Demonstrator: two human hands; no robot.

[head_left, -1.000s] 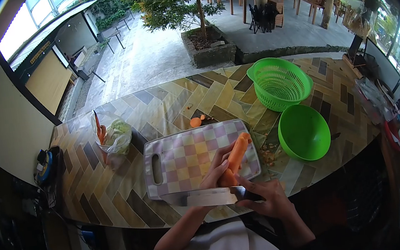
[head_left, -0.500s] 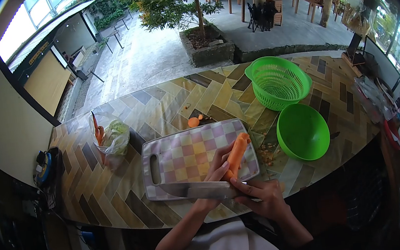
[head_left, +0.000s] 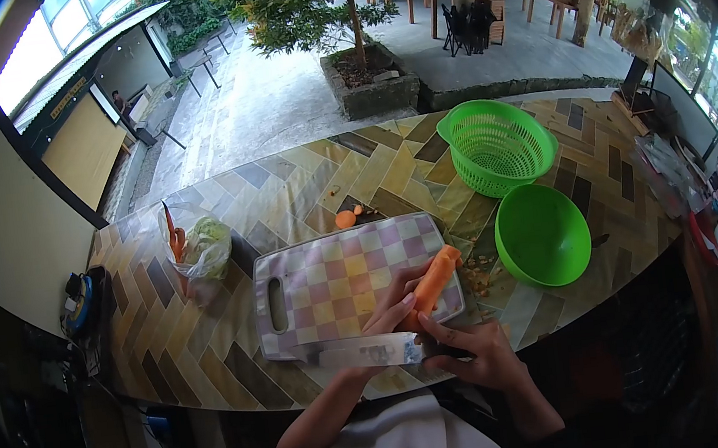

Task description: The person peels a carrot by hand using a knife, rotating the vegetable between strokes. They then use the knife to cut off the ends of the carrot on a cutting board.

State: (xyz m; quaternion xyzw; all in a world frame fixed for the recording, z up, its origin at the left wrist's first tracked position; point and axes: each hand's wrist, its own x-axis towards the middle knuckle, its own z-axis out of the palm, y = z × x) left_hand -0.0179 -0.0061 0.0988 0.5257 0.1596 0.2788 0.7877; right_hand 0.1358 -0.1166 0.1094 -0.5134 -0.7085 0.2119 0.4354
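My left hand (head_left: 396, 307) is closed around a peeled orange carrot (head_left: 435, 284), which tilts up and to the right over the cutting board. In my right hand (head_left: 478, 353) is a knife (head_left: 368, 351), its broad blade pointing left across my left wrist. The right thumb presses near the carrot's lower end; the knife's handle is hidden in my fingers. Beneath both hands lies the checkered cutting board (head_left: 307, 273), with a slot handle on its left side.
Right of the board stand a green bowl (head_left: 544, 235) and a green colander (head_left: 501, 146). Carrot scraps lie beside the board, and a cut carrot piece (head_left: 345, 219) sits behind it. A plastic bag of vegetables (head_left: 204, 247) rests at the left. A person sits far off.
The knife blade has turned so more of its flat face shows, and it sits slightly lower. The carrot leans further right and a bit lower, still in my left hand.
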